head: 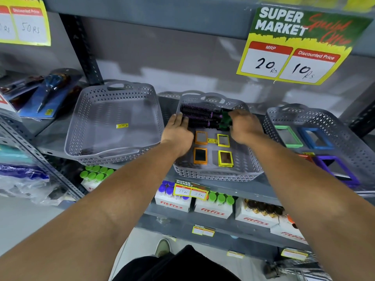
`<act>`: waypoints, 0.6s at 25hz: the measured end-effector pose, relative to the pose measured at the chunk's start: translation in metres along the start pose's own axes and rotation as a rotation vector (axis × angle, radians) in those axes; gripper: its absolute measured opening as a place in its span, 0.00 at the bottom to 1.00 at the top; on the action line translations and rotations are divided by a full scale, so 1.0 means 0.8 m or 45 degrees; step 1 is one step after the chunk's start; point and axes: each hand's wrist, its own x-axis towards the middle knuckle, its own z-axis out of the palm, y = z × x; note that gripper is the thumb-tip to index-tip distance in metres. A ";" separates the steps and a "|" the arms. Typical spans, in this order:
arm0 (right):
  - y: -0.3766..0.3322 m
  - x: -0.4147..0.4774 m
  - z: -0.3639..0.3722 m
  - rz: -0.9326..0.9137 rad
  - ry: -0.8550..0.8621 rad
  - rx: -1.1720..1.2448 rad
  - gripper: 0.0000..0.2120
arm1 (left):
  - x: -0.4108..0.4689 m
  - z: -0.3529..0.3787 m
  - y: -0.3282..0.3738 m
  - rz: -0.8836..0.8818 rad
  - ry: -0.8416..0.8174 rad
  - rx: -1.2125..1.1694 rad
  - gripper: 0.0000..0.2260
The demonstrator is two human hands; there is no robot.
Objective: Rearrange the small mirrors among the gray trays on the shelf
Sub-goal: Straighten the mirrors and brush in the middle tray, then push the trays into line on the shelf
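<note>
Three gray trays stand on the shelf. The left tray holds only a yellow sticker. In the middle tray lie two orange mirrors and two yellow mirrors, with black and purple round hairbrushes at the back. My left hand rests on the left ends of the brushes. My right hand grips their green and purple handle ends. The right tray holds a green mirror, a blue mirror and a purple mirror.
A yellow price sign hangs from the shelf above. Packaged goods lie on the shelf to the left. Below, white boxes with green-capped and blue-capped bottles fill the lower shelf, behind a small price tag.
</note>
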 end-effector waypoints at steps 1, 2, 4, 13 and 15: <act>0.010 -0.005 -0.003 0.060 0.013 -0.048 0.25 | 0.000 0.000 0.000 -0.077 0.026 -0.013 0.18; 0.020 -0.011 -0.004 0.144 -0.012 -0.047 0.26 | 0.002 -0.002 0.001 -0.144 0.038 -0.029 0.20; 0.030 -0.023 -0.002 0.279 -0.102 0.036 0.28 | 0.005 0.000 -0.004 -0.228 0.011 -0.041 0.23; 0.063 -0.049 -0.011 0.350 -0.041 0.213 0.15 | 0.021 0.004 -0.017 -0.289 -0.057 -0.049 0.25; 0.097 -0.062 -0.020 0.456 -0.011 0.117 0.19 | 0.024 0.002 -0.017 -0.334 -0.066 -0.079 0.26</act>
